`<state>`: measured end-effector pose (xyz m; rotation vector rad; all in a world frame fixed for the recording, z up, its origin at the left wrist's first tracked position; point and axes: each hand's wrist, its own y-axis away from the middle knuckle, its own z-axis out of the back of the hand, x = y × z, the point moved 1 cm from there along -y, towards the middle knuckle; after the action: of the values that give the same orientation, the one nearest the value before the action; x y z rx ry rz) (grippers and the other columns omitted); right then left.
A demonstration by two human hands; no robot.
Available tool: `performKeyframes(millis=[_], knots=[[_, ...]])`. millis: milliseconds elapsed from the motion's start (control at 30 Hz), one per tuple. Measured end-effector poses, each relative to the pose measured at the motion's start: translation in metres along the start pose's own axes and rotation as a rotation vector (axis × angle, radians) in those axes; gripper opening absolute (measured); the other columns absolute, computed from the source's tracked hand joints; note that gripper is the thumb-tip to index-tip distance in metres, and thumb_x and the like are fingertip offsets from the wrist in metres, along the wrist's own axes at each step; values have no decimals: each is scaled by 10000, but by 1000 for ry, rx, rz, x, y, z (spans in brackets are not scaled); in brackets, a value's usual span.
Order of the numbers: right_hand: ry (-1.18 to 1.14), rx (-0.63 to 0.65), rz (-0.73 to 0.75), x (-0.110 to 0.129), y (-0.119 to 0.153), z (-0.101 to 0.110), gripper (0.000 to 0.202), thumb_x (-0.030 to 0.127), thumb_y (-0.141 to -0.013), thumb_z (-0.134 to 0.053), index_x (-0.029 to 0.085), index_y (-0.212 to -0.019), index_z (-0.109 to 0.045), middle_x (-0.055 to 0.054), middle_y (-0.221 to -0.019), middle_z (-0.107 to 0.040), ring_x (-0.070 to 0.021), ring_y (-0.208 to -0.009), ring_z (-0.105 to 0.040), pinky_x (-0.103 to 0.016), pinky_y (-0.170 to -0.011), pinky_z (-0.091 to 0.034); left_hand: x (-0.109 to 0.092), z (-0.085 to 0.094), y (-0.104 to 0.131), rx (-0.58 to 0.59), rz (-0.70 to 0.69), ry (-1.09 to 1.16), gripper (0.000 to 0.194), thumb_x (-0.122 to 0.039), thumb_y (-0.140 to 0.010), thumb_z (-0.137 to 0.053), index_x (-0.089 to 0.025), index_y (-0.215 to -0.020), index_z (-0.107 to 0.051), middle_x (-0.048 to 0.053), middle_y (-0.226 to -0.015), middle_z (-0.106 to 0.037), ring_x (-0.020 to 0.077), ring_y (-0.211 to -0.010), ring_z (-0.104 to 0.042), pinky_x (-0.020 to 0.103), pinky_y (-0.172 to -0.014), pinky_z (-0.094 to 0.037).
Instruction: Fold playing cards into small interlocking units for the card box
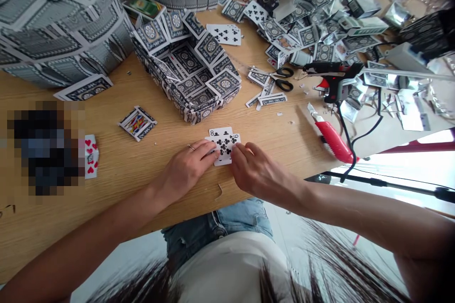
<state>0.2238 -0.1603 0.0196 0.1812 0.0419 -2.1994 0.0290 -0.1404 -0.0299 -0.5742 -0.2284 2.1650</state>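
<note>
Two playing cards [224,144] of the clubs suit lie crossed on the table near its front edge, one upright and one sideways. My left hand [190,165], with a ring on one finger, presses their left side, fingers bent together. At the right side my right hand [253,168] has its fingers curled over the edge of the cards. Behind the hands stands an open basket [201,113] built of folded blue-backed cards. A small folded card piece [138,123] with a picture face lies to the left.
Scissors [284,85] lie by cut card strips [272,99]. On the right are a black glue gun [334,75] with its cord and a red utility knife [334,141]. Heaped cards [309,33] fill the back right. A large card-built container [64,33] stands back left, above a blurred patch.
</note>
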Motion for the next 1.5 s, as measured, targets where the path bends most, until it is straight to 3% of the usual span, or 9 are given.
performKeyframes(millis=[167,333,467,767,900,1100,1267,1500], knots=[[42,-254,0,6,15,-15,225,46,-896,-489,5,-940,-705,-237,-1025,-692,-292,-1009,-629,-402,-816,-510,-4,2,-2,3,41,6,205,-107,-927,-507,-143,-1019,-686,83,-1101,-691,198,-1061,-632,325,-958,-525],[2,-325,-23,3,23,-25,232,49,-905,-484,5,-997,-692,-219,-1053,-713,-270,-1026,-664,-368,-827,-540,-7,2,-3,-37,76,74,139,-128,-902,-576,-152,-982,-687,57,-1085,-708,184,-1078,-627,312,-992,-512],[-101,-368,-61,1,25,-31,216,68,-918,-500,11,-1031,-676,-223,-1069,-709,-265,-1059,-665,-365,-834,-543,-11,4,-1,-41,55,43,164,-228,-902,-609,-157,-1028,-688,69,-1104,-714,215,-1109,-636,374,-1025,-505],[-202,-382,-154,4,29,-37,208,109,-927,-537,48,-1091,-649,-201,-1110,-710,-260,-1114,-654,-356,-862,-535,-19,0,4,-12,82,-93,139,-109,-905,-563,-185,-949,-671,38,-1183,-703,186,-1099,-665,422,-1127,-414],[-258,-291,-200,-1,29,-33,186,127,-944,-517,129,-1086,-638,-161,-1172,-691,-215,-1142,-633,-346,-901,-499,-22,0,2,-38,120,-99,114,-119,-907,-568,-190,-906,-657,24,-1148,-719,177,-1035,-692,436,-1137,-388],[-435,-266,-307,-8,24,-33,134,215,-967,-527,187,-941,-656,-48,-1009,-726,-176,-987,-665,-311,-814,-447,-27,0,-3,-76,208,-51,87,-130,-913,-566,-182,-858,-609,10,-1049,-743,162,-962,-708,429,-1090,-373],[-486,-290,-373,-6,20,-38,133,202,-956,-546,193,-934,-677,-30,-930,-720,-151,-809,-625,-303,-748,-414,-29,1,-7,-66,323,-16,107,-158,-904,-585,-189,-802,-580,7,-1011,-729,166,-928,-696,469,-1093,-272],[-605,-231,-544,-5,12,-36,179,227,-947,-543,183,-839,-679,-49,-816,-677,-179,-744,-564,-301,-676,-427,-31,1,-10,-21,480,52,124,-204,-890,-598,-207,-770,-570,33,-997,-684,192,-953,-634,468,-1041,-309]])
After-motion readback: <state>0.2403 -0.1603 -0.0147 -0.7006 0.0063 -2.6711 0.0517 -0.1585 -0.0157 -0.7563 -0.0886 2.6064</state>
